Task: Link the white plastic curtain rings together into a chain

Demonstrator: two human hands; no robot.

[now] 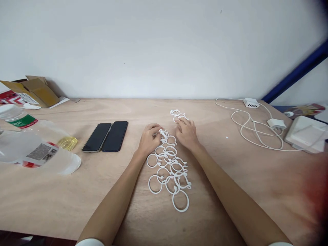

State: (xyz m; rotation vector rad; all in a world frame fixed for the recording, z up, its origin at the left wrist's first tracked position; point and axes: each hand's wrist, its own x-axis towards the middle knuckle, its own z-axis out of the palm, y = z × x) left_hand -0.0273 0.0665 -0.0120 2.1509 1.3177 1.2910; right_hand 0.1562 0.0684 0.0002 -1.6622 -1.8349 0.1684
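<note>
A mesh of linked white plastic rings (170, 171) lies on the wooden table (230, 177), running from the middle toward me. My left hand (150, 138) rests on the mesh's upper end, its fingers curled around one or two rings. Just right of it, my right hand (186, 132) lies over the rings with fingers bent down onto them. A few more white rings (176, 114) show beyond my right fingertips.
Two dark phones (105, 136) lie side by side at the left. Farther left lie plastic bottles (36, 147) and a cardboard box (32, 90). At the right sit a white cable (252, 131), chargers (276, 123) and a white box (306, 134). A wall closes the back.
</note>
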